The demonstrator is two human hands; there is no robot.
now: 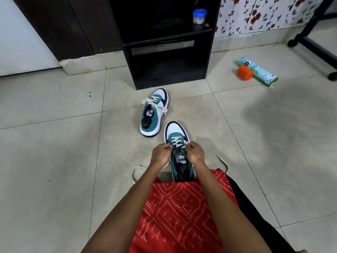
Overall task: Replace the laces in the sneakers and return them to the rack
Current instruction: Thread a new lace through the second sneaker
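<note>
Listing from the head view, with clock positions read from the frame's centre.

Item 1: near sneaker (176, 129), teal suede with a white toe cap and black trim. It stands upright on the tiled floor (54, 143) just below centre, toe toward 12 o'clock, heel against the person's red patterned garment (182, 207) at 6 o'clock.

Item 2: cream lace (176, 140), crossed through the lower eyelets of the near sneaker. One loose length loops on the floor at 7 o'clock (135, 172); the other end trails at 4 o'clock.

Item 3: left hand (161, 153), at the sneaker's 9 o'clock side, fingers curled and pinching the cream lace by the eyelets.

Item 4: right hand (196, 152), at the sneaker's 3 o'clock side, fingers curled and pinching the cream lace likewise.

Item 5: far sneaker (155, 112), same colours, fully laced and tied in a bow. It sits on the floor at 11 o'clock of the near one, apart from it.

Item 6: black shelf rack (129, 66), at 12 o'clock, standing on the floor beyond the far sneaker. A blue-lidded jar (199, 16) sits on its upper shelf.

Item 7: teal spray can (260, 71), lying on its side at 2 o'clock, with an orange cap (245, 72) touching it.

Item 8: floral wallpaper (264, 13), at 1 o'clock, behind a black frame on castors (310, 42).
</note>
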